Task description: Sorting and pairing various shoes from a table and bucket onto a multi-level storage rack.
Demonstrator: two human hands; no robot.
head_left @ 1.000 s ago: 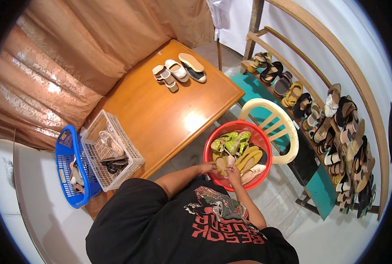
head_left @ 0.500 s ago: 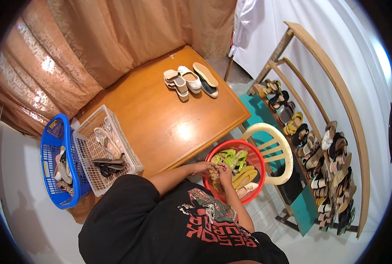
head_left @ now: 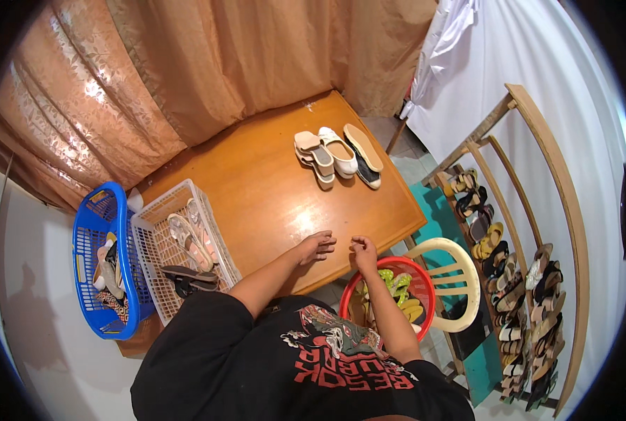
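My left hand (head_left: 318, 247) hovers over the near edge of the wooden table, its fingers apart and nothing in them. Close by on the right, my right hand (head_left: 363, 254) is raised at the table's edge beside the red basket (head_left: 431, 295); its fingers are loosely bent and apart, holding nothing visible. Inside that basket lie lime-green shoes (head_left: 398, 286) and yellow shoes (head_left: 412, 309), partly covered by my right forearm. Toward the far right of the table rest beige block-heeled sandals (head_left: 315, 160), white shoes (head_left: 339, 152) and a black pair with tan soles (head_left: 363, 149).
A white plastic basket (head_left: 139, 231) with sandals stands on the table (head_left: 257, 203), next to a blue basket (head_left: 124, 238) of footwear. The red basket sits on a cream plastic chair (head_left: 472, 281). On the right, a wooden rack (head_left: 548, 154) holds many sandals. Curtains (head_left: 257, 56) hang behind.
Both hands have come up out of the red basket and moved apart, over the table's near edge. The view has shifted, so the scene sits lower and farther right.
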